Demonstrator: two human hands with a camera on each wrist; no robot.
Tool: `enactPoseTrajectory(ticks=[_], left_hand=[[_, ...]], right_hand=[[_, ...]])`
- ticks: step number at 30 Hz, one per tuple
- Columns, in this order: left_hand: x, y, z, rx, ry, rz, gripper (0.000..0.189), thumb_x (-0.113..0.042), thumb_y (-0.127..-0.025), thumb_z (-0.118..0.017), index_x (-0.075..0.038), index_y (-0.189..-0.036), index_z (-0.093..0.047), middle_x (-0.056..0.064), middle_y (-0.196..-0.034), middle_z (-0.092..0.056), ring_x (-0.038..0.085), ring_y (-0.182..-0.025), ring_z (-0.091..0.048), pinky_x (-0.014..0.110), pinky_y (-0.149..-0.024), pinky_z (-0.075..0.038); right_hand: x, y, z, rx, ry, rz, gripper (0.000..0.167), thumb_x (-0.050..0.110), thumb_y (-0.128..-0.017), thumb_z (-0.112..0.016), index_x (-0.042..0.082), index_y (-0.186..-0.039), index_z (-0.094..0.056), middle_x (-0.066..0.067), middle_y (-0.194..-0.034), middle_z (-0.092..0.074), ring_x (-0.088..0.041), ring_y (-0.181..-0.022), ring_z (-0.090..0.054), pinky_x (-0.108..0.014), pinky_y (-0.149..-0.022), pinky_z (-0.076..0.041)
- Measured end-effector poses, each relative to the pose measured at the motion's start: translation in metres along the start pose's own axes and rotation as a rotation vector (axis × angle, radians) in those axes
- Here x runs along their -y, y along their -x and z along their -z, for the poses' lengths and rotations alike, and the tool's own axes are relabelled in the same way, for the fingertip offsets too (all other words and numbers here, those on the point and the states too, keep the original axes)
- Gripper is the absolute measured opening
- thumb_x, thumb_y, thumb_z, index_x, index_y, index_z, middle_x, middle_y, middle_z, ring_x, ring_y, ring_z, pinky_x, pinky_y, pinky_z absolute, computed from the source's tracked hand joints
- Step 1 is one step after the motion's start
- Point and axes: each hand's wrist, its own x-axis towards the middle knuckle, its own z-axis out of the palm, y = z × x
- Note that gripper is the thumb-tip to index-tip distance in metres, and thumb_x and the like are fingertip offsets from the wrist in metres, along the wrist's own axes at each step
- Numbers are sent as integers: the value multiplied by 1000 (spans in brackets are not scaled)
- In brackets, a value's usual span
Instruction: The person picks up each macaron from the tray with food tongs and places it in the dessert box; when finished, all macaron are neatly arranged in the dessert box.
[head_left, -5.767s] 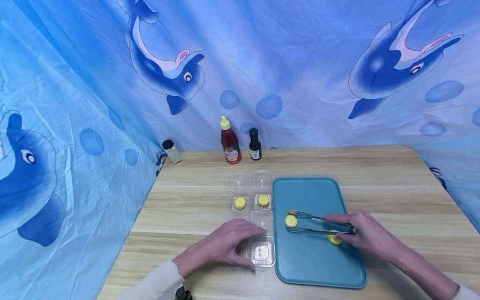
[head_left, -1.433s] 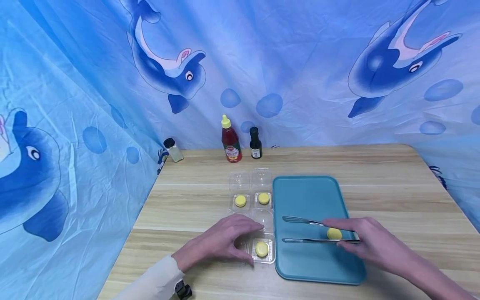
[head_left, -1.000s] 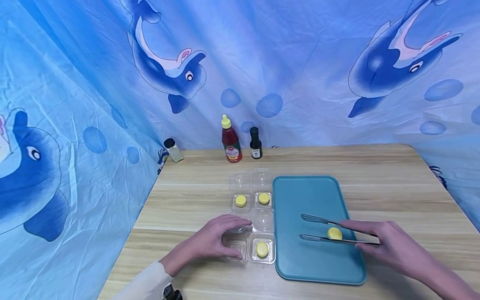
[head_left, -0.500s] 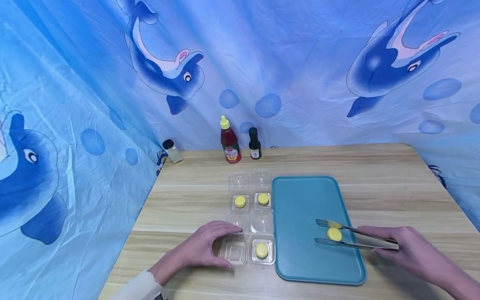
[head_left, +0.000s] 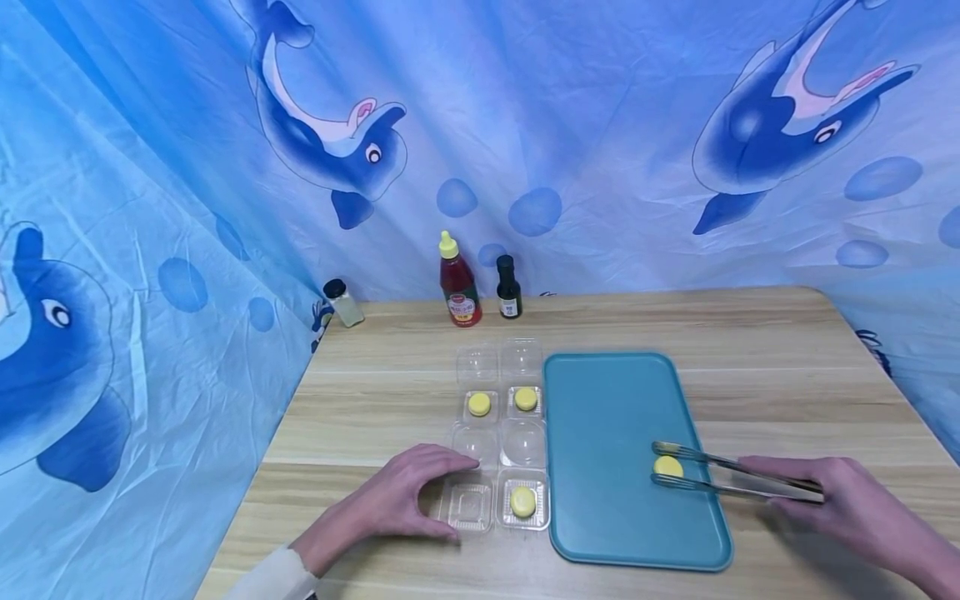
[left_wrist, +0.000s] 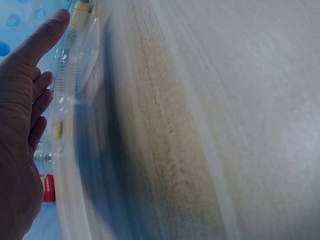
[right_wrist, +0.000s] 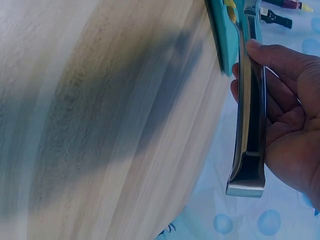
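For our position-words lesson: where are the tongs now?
In the head view, the tongs are right of centre in the right hand, reaching over the blue tray on either side of its yellow cookie.

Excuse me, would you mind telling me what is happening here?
A person's right hand holds silver metal tongs, their tips either side of a round yellow disc on a rectangular teal tray. The left hand is beside an empty square clear plastic container. Three matching open containers each hold one yellow disc.
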Motion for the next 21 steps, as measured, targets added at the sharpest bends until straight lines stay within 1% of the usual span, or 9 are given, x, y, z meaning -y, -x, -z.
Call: enactPoseTrajectory(ticks=[4, 6, 10, 13, 17, 19, 21], left_hand=[[0, 0, 0, -2, -1, -2, 93, -59, -73, -93, -17, -150, -60, -6, -146, -64, 16, -131, -61, 46, -111, -51], [1, 0, 0, 2, 3, 1, 92, -59, -74, -93, -17, -149, -60, -7, -146, -64, 15, -131, -61, 45, -112, -51], [2, 0, 0, 0, 1, -5, 89, -58, -75, -93, -17, -148, -61, -7, -144, -66, 14, -130, -62, 44, -111, -52], [1, 0, 0, 1, 4, 5, 88, -58, -74, -93, -17, -146, -63, -8, -143, -66, 14, -129, -63, 43, -110, -52], [0, 1, 1, 12, 20, 31, 86, -57, -74, -94, -18, -145, -65, -11, -142, -66, 12, -130, -62, 42, -112, -51], [0, 1, 1, 9, 16, 23, 86, -56, -74, -94, -17, -145, -65, -10, -141, -67, 12, -129, -63, 42, -111, -51], [1, 1, 1, 1, 5, 2, 85, -56, -75, -93, -16, -144, -65, -8, -140, -68, 13, -128, -64, 42, -111, -52]], right_hand=[[-6, 3, 0, -20, -10, 33, 56, 8, -79, -92, 13, -132, -76, -9, -118, -79, 8, -106, -64, -18, -62, -52], [-8, 3, 0, -16, -19, 36, 57, 7, -79, -92, 14, -133, -76, -10, -120, -78, 9, -107, -62, -18, -62, -50], [-10, 4, 0, -2, -25, 25, 56, 6, -80, -90, 13, -133, -76, -11, -120, -78, 9, -106, -63, -18, -62, -51], [-10, 4, 0, -3, -30, 19, 55, 5, -81, -90, 12, -133, -76, -13, -119, -78, 8, -102, -63, -19, -59, -47], [-8, 4, -1, -30, -25, 36, 55, 3, -80, -90, 14, -132, -76, -9, -117, -79, 9, -102, -63, -19, -58, -45], [-7, 3, -1, -49, -23, 48, 55, 3, -79, -91, 15, -131, -77, -7, -116, -80, 8, -103, -64, -19, -57, -45], [-4, 2, -1, -53, -19, 50, 56, 3, -79, -91, 16, -132, -77, -7, -117, -80, 8, -102, -64, -19, -57, -44]])
